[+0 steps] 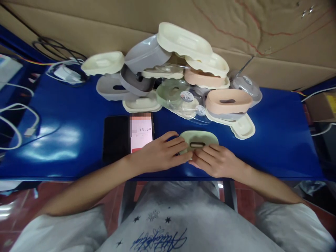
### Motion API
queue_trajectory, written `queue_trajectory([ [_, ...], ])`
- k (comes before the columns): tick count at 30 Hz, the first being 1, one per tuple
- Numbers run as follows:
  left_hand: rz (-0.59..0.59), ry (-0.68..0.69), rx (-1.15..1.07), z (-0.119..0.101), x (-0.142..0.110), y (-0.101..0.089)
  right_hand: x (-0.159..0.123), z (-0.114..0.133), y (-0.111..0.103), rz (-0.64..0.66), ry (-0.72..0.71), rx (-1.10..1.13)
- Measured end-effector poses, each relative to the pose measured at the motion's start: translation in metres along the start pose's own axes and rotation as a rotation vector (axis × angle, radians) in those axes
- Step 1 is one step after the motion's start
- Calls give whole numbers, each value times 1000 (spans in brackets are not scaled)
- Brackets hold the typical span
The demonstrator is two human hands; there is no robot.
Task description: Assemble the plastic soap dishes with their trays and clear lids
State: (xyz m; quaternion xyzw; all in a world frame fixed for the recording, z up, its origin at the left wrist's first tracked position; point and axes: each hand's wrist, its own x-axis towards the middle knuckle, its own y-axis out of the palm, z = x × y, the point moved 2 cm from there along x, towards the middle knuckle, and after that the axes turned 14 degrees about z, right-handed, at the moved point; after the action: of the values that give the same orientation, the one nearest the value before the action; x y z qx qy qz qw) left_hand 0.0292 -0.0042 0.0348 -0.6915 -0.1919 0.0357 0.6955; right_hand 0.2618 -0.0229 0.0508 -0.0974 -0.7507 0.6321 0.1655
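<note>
A light green oval plastic shell (198, 136) with a slot in its top sits near the table's front edge, between my hands. My left hand (168, 152) grips its left end, with the thumb by the near edge. The fingers of my right hand (216, 159) are closed on its near right edge, where the fingertips of both hands almost meet. Both hands hide the shell's near side and part of its ends.
Beyond my hands is a heap of similar parts: a peach shell (228, 101), clear covers (201, 101), cream trays (185, 40) and grey shells (111, 87). Left lie a dark phone (115, 138) and a lit phone (141, 131). White cables (18, 108) cross the blue table's (283, 140) left end.
</note>
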Motion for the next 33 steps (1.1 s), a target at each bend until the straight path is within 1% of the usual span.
queue_trajectory([
  [5, 44, -6, -34, 1, 1, 1, 3, 0, 5, 111, 4, 25],
  [7, 53, -9, -38, 2, 2, 1, 3, -2, 9, 137, 4, 26],
  [12, 87, -66, -46, 9, 1, 3, 0, -9, 29, 73, 10, 41],
  [15, 135, -117, -41, 13, 1, 4, -1, -15, 41, 58, 40, 149],
  [18, 180, -144, -47, 15, 0, 5, 0, -19, 42, 59, 62, 284],
  [20, 166, -136, -68, 16, -1, 4, 1, -21, 39, 62, 71, 340],
  [21, 141, -133, -84, 17, -2, 3, 2, -21, 37, 60, 69, 350],
  [23, 54, -152, -107, 21, -5, -1, 3, -21, 34, 36, 51, 339],
  [25, -41, -237, -89, 28, -8, -6, 4, -19, 32, 12, 20, 317],
  [27, -99, -361, -34, 38, -9, -9, 5, -17, 31, 1, -12, 316],
  [28, -104, -420, -5, 43, -9, -10, 6, -16, 31, 2, -26, 325],
  [30, -77, -512, 33, 55, -7, -10, 6, -16, 32, -2, -50, 346],
  [33, -25, -561, 34, 68, -2, -4, 5, -19, 34, -25, -37, 357],
])
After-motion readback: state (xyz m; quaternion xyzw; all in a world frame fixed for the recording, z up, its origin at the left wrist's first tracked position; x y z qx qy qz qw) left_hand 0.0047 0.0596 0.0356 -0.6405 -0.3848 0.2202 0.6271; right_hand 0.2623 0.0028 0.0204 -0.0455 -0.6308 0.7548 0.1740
